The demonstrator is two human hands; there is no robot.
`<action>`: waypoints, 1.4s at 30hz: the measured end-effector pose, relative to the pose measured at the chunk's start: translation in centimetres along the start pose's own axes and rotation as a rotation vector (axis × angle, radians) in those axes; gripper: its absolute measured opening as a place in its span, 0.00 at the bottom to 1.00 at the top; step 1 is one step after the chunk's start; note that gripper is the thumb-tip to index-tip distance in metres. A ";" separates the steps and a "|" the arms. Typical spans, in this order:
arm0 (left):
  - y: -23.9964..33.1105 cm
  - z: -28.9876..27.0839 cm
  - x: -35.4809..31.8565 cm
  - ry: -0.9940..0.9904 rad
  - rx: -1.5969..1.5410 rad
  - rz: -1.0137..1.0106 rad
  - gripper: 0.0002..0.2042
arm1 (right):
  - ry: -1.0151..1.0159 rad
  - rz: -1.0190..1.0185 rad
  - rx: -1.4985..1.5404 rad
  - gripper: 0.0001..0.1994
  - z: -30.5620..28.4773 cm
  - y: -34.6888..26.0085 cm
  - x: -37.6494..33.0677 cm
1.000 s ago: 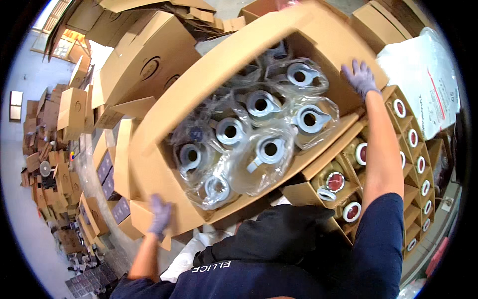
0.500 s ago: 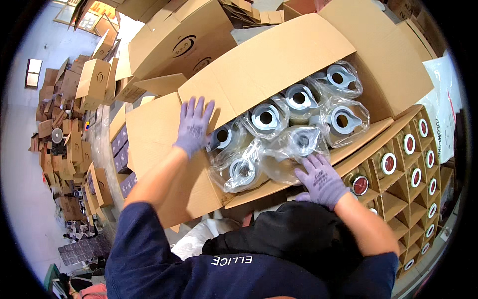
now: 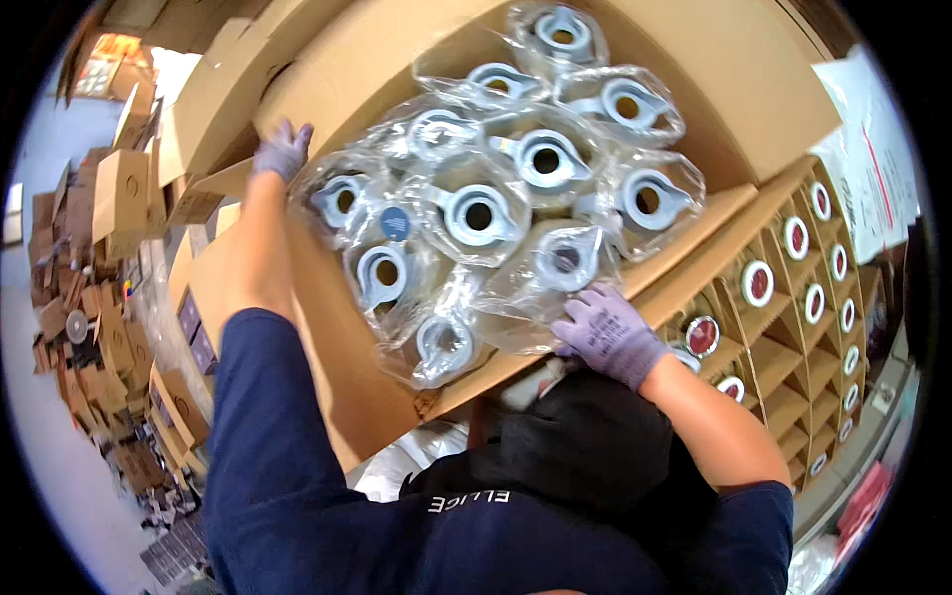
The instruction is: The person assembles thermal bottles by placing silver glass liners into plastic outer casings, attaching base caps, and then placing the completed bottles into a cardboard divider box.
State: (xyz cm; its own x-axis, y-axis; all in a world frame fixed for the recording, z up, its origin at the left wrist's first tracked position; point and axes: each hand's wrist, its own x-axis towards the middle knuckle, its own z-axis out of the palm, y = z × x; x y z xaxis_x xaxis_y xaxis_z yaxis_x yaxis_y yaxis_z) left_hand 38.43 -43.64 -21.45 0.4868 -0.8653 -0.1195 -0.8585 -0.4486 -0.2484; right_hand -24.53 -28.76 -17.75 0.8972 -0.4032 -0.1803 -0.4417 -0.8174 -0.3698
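Observation:
A large cardboard carton (image 3: 357, 377) lies open in front of me, filled with several jugs (image 3: 479, 215) in clear plastic bags. The jugs have pale blue-grey lids with spouts and round central openings. My left hand (image 3: 283, 151), in a purple-grey glove, is at the far-left carton flap (image 3: 327, 84) with fingers apart; motion blurs it slightly. My right hand (image 3: 612, 335), gloved alike, rests at the carton's near edge against a bagged jug (image 3: 567, 260). Its fingers are spread and lightly bent, and their tips are partly hidden against the plastic.
A divided carton (image 3: 778, 357) at the right holds several jars with white-rimmed, red-centred lids. White plastic sheeting (image 3: 868, 149) hangs beyond it. Cardboard boxes (image 3: 124, 203) crowd the left, and a black cloth-like bulk (image 3: 585, 426) lies between me and the carton.
My left hand has pushed the flap up and away to the far left, uncovering more bagged jugs. My right hand has stayed near the carton's near edge.

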 end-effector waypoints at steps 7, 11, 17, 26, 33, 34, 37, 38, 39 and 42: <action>11.4 -3.9 -11.3 0.772 -0.334 0.348 0.23 | 0.084 0.236 0.084 0.33 -2.0 -0.4 -0.1; 19.8 -12.1 -31.1 0.431 -0.709 0.861 0.21 | 0.255 0.747 -0.072 0.44 -4.2 -0.2 -0.4; 20.6 -5.7 -43.1 0.150 -0.880 0.634 0.25 | 0.950 0.703 0.093 0.26 -9.3 -1.0 -9.6; 31.9 -0.6 -36.8 -0.248 -0.399 0.554 0.30 | 0.779 0.798 0.345 0.21 -3.2 -17.3 -21.6; 27.8 -18.0 -44.2 -0.031 -2.060 0.417 0.11 | 1.001 0.932 0.759 0.20 0.6 -26.3 -30.4; 25.0 -19.8 -45.4 0.127 -1.721 0.588 0.14 | 1.078 0.863 0.854 0.25 1.2 -25.9 -30.9; 22.5 -25.4 -54.4 0.223 -1.581 1.053 0.19 | 1.545 0.442 1.394 0.36 -0.7 -22.7 -30.0; 22.3 -25.4 -56.3 0.296 -1.417 1.247 0.20 | 1.586 0.350 1.477 0.37 -2.7 -21.7 -30.3; 22.4 -25.0 -57.8 0.361 -1.245 1.424 0.20 | 1.621 0.252 1.559 0.39 -4.7 -20.8 -30.5; 23.6 -22.4 -62.0 0.382 -0.784 1.815 0.21 | 1.624 0.021 1.531 0.39 -8.2 -19.7 -33.3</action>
State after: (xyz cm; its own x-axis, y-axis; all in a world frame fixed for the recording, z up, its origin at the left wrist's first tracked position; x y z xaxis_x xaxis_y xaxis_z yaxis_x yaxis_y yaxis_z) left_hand -15.62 -5.59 1.58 -0.8202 -0.2852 0.4959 -0.1417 0.9411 0.3069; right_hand -45.72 -2.58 3.00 -0.2299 -0.9551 0.1870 0.6108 -0.2912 -0.7362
